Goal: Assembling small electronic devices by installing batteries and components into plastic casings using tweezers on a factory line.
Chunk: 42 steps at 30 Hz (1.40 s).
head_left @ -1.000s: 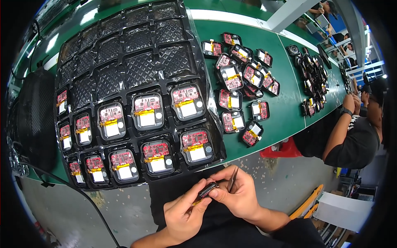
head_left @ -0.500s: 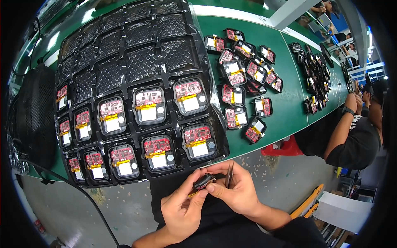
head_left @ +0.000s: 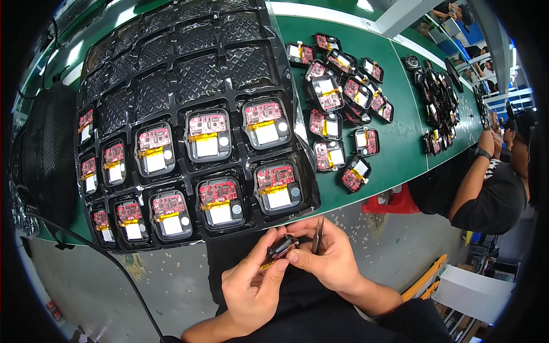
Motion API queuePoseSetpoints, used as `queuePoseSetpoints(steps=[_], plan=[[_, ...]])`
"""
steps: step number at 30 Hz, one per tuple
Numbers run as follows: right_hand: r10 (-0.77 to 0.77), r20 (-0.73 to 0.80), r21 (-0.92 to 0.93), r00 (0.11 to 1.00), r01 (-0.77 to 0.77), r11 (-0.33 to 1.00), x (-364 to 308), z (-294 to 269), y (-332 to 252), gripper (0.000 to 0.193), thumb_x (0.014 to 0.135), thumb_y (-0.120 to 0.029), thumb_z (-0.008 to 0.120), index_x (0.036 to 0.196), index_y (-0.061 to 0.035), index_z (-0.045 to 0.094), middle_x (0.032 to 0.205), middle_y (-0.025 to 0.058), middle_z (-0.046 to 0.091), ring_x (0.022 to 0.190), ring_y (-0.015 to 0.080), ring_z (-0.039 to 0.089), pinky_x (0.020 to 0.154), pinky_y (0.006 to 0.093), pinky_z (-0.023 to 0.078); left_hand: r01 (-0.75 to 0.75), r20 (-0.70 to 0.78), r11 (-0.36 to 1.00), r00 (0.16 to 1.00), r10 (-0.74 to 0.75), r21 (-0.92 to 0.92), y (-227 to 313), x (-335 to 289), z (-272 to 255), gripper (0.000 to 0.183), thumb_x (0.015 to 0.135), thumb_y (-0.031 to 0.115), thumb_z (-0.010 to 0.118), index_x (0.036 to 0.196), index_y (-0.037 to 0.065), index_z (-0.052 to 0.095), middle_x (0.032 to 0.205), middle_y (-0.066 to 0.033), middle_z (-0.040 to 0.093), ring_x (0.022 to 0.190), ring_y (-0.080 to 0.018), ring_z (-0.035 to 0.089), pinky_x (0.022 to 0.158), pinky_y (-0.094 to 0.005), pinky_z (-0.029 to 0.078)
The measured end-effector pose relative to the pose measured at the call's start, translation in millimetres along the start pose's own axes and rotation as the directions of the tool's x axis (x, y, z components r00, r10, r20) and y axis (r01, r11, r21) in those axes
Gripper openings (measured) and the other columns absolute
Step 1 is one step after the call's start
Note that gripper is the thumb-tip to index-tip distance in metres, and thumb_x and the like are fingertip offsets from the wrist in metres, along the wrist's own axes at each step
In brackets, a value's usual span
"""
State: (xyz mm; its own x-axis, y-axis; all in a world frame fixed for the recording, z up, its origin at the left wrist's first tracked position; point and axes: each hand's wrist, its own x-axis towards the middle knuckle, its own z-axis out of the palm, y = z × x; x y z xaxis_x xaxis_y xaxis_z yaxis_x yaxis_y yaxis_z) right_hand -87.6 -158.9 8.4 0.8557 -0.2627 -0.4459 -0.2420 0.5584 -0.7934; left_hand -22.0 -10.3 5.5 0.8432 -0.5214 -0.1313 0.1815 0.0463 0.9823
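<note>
A small black device housing (head_left: 282, 246) is held on edge between both hands, just off the near edge of the table. My left hand (head_left: 251, 288) is closed, pinching the housing between thumb and fingers; a bit of yellow shows at its lower side. From the other side, the thumb of my right hand (head_left: 334, 266) presses on the housing. That hand is closed too, with dark metal tweezers (head_left: 318, 237) lying between its fingers, points upward. Most of the housing's inside is turned out of sight.
Beyond my hands lies a black plastic tray (head_left: 189, 176), its near pockets holding housings with red boards. More open housings (head_left: 327, 94) are heaped on the green table (head_left: 394, 154) to its right. A person in black (head_left: 486, 188) sits at the right; a black cable (head_left: 123, 271) hangs at the left.
The housing has tipped slightly in my fingers, showing more of its black side. Otherwise both hands keep their grip, and the view has shifted a little.
</note>
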Motion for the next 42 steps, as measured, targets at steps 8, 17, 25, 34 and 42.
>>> queuePoseSetpoints(steps=[8, 17, 25, 34, 42], plan=[[-0.021, -0.038, -0.045, 0.999, 0.019, 0.999, -4, 4, 1, 0.04, 0.092, -0.002, 0.076, 0.127, 0.0036, 0.056, 0.122, 0.0111, 0.065, 0.102, 0.0084, 0.062, 0.08, 0.0215, 0.052, 0.035, -0.009, 0.993, 0.999, -0.037, -0.116, -1, -2, -1, 0.047, 0.096, -0.007, 0.066, 0.142, -0.01, 0.053, 0.129, -0.0246, 0.068, 0.113, -0.0232, 0.069, 0.093, -0.0301, 0.057], [0.008, -0.011, -0.045, 1.0, -0.009, 0.999, 0, -2, 14, 0.026, 0.093, 0.001, 0.074, 0.114, 0.0024, 0.059, 0.108, 0.0049, 0.064, 0.078, 0.0037, 0.062, 0.068, 0.0195, 0.052, -0.028, -0.018, 0.999, 0.999, 0.028, 0.022, -1, -6, -2, 0.046, 0.095, -0.008, 0.066, 0.14, -0.011, 0.055, 0.127, -0.0252, 0.069, 0.111, -0.0238, 0.071, 0.092, -0.0302, 0.058], [0.047, -0.059, 0.0, 0.997, -0.047, 0.999, 5, 4, 19, 0.022, 0.093, 0.0, 0.075, 0.108, 0.0, 0.06, 0.096, -0.0001, 0.063, 0.068, -0.0015, 0.05, 0.061, 0.0171, 0.045, -0.049, -0.005, 0.978, 0.999, 0.051, 0.205, 1, -9, -3, 0.045, 0.095, -0.007, 0.066, 0.139, -0.013, 0.054, 0.125, -0.0256, 0.07, 0.106, -0.0226, 0.072, 0.087, -0.0294, 0.059], [0.207, 0.092, 0.156, 0.974, -0.219, 0.963, 4, -15, 5, 0.029, 0.089, 0.001, 0.078, 0.113, 0.0012, 0.062, 0.108, 0.0092, 0.07, 0.092, 0.0114, 0.068, 0.077, 0.0244, 0.056, 0.003, 0.061, 0.998, 0.998, -0.007, 0.066, 12, -8, -8, 0.057, 0.091, -0.009, 0.071, 0.144, -0.01, 0.05, 0.133, -0.0256, 0.066, 0.111, -0.0269, 0.072, 0.09, -0.0306, 0.059], [0.167, 0.196, 0.171, 0.966, -0.201, 0.965, 0, -18, 1, 0.037, 0.086, -0.001, 0.082, 0.118, 0.0033, 0.063, 0.112, 0.0129, 0.07, 0.085, 0.0086, 0.067, 0.069, 0.0206, 0.052, -0.13, 0.158, 0.99, 0.978, 0.137, -0.052, 6, -11, -18, 0.057, 0.086, 0.0, 0.082, 0.132, -0.006, 0.05, 0.127, -0.0305, 0.064, 0.123, -0.0359, 0.064, 0.102, -0.0416, 0.055]])
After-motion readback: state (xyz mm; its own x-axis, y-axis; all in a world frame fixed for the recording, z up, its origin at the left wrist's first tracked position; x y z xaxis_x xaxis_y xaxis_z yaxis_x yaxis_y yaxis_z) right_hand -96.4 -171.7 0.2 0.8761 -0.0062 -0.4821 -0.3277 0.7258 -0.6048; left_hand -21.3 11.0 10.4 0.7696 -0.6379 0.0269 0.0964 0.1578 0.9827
